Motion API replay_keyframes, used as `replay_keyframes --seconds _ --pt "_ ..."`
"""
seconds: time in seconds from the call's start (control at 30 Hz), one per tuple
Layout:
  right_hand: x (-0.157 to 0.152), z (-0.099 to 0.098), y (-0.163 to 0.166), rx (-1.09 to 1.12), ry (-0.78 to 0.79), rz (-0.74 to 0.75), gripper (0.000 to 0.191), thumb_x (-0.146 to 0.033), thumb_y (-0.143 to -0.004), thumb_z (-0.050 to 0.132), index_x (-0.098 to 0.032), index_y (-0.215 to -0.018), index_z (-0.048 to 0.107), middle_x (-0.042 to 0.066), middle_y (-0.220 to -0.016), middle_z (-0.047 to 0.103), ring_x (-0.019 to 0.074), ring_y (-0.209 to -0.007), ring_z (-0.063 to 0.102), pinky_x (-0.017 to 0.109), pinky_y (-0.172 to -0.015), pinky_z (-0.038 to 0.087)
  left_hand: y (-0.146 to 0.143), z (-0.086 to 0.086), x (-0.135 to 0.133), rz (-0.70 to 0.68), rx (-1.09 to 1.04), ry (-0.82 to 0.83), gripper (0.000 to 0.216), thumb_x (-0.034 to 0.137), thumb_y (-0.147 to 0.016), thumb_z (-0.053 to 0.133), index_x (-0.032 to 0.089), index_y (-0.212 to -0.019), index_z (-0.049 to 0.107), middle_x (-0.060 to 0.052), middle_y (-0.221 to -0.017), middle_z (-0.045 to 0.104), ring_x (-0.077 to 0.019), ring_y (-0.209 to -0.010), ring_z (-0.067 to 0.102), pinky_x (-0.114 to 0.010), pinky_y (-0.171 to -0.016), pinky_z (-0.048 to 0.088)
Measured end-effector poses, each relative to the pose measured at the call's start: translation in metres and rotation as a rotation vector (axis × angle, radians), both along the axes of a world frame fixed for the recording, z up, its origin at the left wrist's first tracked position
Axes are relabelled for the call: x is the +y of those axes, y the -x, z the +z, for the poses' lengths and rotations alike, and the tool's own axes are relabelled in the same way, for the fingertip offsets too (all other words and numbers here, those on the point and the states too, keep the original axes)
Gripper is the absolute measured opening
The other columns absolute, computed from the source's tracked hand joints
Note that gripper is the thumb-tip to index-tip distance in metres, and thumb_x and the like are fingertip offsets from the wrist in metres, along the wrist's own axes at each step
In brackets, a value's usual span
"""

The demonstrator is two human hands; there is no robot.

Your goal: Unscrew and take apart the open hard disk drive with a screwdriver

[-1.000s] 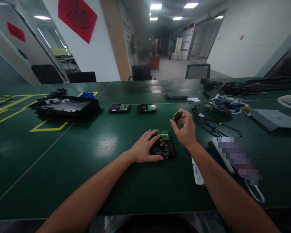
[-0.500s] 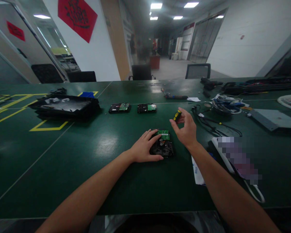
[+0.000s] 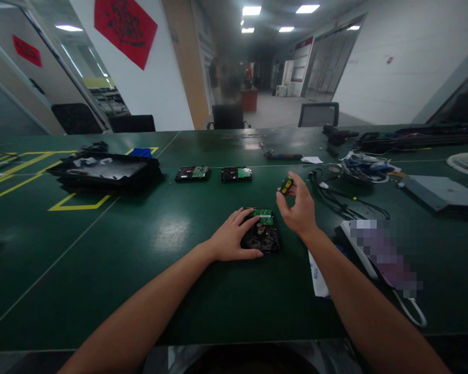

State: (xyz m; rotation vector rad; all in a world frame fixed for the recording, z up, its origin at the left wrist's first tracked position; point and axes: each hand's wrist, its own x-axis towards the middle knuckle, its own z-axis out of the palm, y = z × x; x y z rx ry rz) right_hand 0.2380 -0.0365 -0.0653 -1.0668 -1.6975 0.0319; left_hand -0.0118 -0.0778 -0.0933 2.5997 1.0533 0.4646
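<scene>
A black hard drive [image 3: 268, 241] with a green circuit board lies flat on the table in front of me. My left hand [image 3: 234, 236] is laid over its left side, fingers across the board's edge and thumb along the near edge, steadying it. To the right, my right hand [image 3: 298, 205] pinches the yellow-and-black handle of a screwdriver [image 3: 286, 185]. The thin shaft slants down toward the drive's far right corner; whether its tip sits in a screw is too small to tell.
Two more hard drives, one at left [image 3: 192, 173] and one at right [image 3: 236, 174], lie beyond my hands. Black trays [image 3: 140, 174] are stacked at left. Black cables [image 3: 335, 200], a grey metal box [image 3: 444, 192] and a phone-like object [image 3: 382, 254] occupy the right side.
My right hand has turned the screwdriver slightly and shifted its handle a little to the right. The shaft now shows against the drive's corner. My left hand and the drive stay put.
</scene>
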Motion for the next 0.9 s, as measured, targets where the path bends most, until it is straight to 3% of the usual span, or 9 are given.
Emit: replay_keyframes --seconds 0.13,0.3,0.53,0.73,0.9 --pt "0.0007 -0.0013 0.0012 0.034 0.032 0.042 0.066 -0.026 -0.093 0.058 -0.024 -0.155 0.035 0.014 -0.133 0.063 0.0263 -0.098 0.073 0.047 -0.091 0.062 0.0003 -0.001 0.0001 -0.001 0.0 -0.005 0.11 0.083 -0.073 0.064 0.026 -0.16 0.031 -0.014 -0.168 0.023 -0.0451 -0.154 0.018 -0.063 -0.125 0.021" --pt "0.0012 -0.0027 0.0017 0.014 -0.027 -0.059 0.063 -0.034 -0.088 0.068 -0.024 -0.146 0.047 0.013 -0.123 0.065 0.024 -0.083 0.071 0.047 -0.079 0.064 0.0007 -0.0038 0.0009 -0.004 0.003 -0.018 0.109 0.082 -0.074 0.063 0.027 -0.161 0.029 -0.014 -0.168 0.022 -0.0453 -0.154 0.018 -0.064 -0.124 0.021" --pt "-0.0004 -0.0022 0.0056 0.053 0.009 0.046 0.064 -0.027 -0.094 0.057 -0.024 -0.154 0.033 0.013 -0.129 0.066 0.0259 -0.098 0.073 0.045 -0.089 0.062 0.0004 -0.0037 0.0004 0.006 0.01 -0.019 0.109 0.083 -0.074 0.062 0.024 -0.161 0.031 -0.015 -0.168 0.023 -0.0444 -0.155 0.017 -0.061 -0.126 0.02" --pt "0.0004 -0.0026 0.0041 -0.018 -0.067 -0.052 0.06 -0.032 -0.09 0.066 -0.028 -0.146 0.046 0.011 -0.121 0.064 0.0243 -0.086 0.068 0.048 -0.08 0.064 0.0005 -0.0027 -0.0006 0.006 0.006 -0.019 0.108 0.082 -0.074 0.063 0.025 -0.16 0.031 -0.015 -0.168 0.022 -0.0449 -0.155 0.017 -0.062 -0.125 0.02" --pt "-0.0004 -0.002 0.0064 0.039 -0.037 0.029 0.061 -0.023 -0.092 0.058 -0.025 -0.15 0.038 0.013 -0.128 0.063 0.0235 -0.095 0.071 0.044 -0.089 0.062 0.0006 -0.0025 -0.0013 0.008 -0.002 -0.018 0.107 0.08 -0.075 0.065 0.027 -0.161 0.03 -0.014 -0.168 0.022 -0.0445 -0.155 0.017 -0.063 -0.124 0.021"
